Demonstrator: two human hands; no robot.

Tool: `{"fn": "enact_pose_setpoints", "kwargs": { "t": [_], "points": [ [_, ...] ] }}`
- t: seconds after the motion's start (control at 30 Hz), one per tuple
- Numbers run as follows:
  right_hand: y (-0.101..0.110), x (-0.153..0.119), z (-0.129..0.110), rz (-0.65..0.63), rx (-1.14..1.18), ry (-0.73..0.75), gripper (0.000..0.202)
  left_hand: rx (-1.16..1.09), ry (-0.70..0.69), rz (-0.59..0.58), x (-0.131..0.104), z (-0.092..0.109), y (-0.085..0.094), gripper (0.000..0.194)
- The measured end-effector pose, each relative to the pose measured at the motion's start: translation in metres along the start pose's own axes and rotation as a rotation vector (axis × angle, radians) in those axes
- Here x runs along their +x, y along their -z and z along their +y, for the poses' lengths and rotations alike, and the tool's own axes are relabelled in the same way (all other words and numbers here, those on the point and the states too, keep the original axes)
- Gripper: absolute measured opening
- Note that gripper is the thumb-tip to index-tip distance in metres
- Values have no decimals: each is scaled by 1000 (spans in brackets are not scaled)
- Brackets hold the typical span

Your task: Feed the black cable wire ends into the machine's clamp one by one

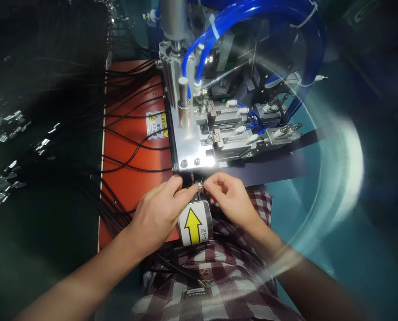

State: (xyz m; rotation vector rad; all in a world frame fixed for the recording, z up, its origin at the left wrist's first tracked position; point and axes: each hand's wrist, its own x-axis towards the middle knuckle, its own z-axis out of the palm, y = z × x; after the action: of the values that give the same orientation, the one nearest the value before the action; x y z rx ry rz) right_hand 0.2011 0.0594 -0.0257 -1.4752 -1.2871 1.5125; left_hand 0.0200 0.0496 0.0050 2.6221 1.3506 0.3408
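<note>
My left hand (159,209) is closed, with its thumb and index finger pressed together near the front edge of the machine. From the right, my right hand (230,196) makes a pinch, and its fingertips nearly meet those of the left. Between them show thin coloured wires (201,187), one of them red; finer detail is too small to make out. Just below the fingertips is a rounded part with a white label (194,223) bearing a yellow arrow. A bundle of black cables (182,269) with stripped, coloured wire ends lies across my lap.
A metal pneumatic machine (199,133) with blue air hoses (246,11) stands directly ahead. Black cables cross the orange-red board (132,142) on the left. Several shiny metal connectors (8,178) lie at far left. A hazy, pale curved reflection covers the right side.
</note>
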Motion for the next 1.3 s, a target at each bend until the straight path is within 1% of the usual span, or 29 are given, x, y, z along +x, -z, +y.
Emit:
{"fn": "enact_pose_setpoints", "kwargs": {
  "t": [0.1,0.23,0.3,0.37,0.43,0.5,0.57,0.7,0.73,0.8,0.87,0.93,1.0,1.13,1.3],
  "points": [
    [-2,-1,1,46,-46,19,19,-8,-2,-1,0,0,0,34],
    [1,1,2,-24,75,-36,21,-69,4,5,-1,-1,-1,33],
    [3,1,2,-10,73,1,20,-85,3,9,-2,-3,-2,33],
    [4,1,1,36,0,67,18,-89,-2,16,-2,-4,-2,34],
    [2,0,0,74,-76,128,16,-90,-7,24,-2,-5,-3,34],
    [-1,-1,-1,105,-102,157,15,-94,-11,31,-3,-5,-3,34],
    [-4,-1,-1,105,-42,111,16,-104,-16,36,-3,-5,-4,34],
    [-5,3,3,-16,197,-101,20,-141,-15,34,-2,-5,-4,31],
    [-4,4,4,-26,218,-125,21,-149,-15,35,-1,-5,-4,31],
    [-2,5,4,6,209,-127,21,-159,-18,39,-1,-6,-4,31],
    [0,5,4,49,169,-88,21,-170,-21,43,-1,-7,-4,31],
    [-2,4,3,67,119,-32,21,-183,-22,46,-1,-7,-5,31],
    [-4,3,1,89,82,18,19,-196,-19,50,-1,-8,-5,30],
    [-11,2,2,176,38,126,13,-212,-10,48,-2,-8,-4,31],
    [-14,-1,7,228,-145,278,11,-227,-9,57,-2,-7,-3,30]
  ]
}}
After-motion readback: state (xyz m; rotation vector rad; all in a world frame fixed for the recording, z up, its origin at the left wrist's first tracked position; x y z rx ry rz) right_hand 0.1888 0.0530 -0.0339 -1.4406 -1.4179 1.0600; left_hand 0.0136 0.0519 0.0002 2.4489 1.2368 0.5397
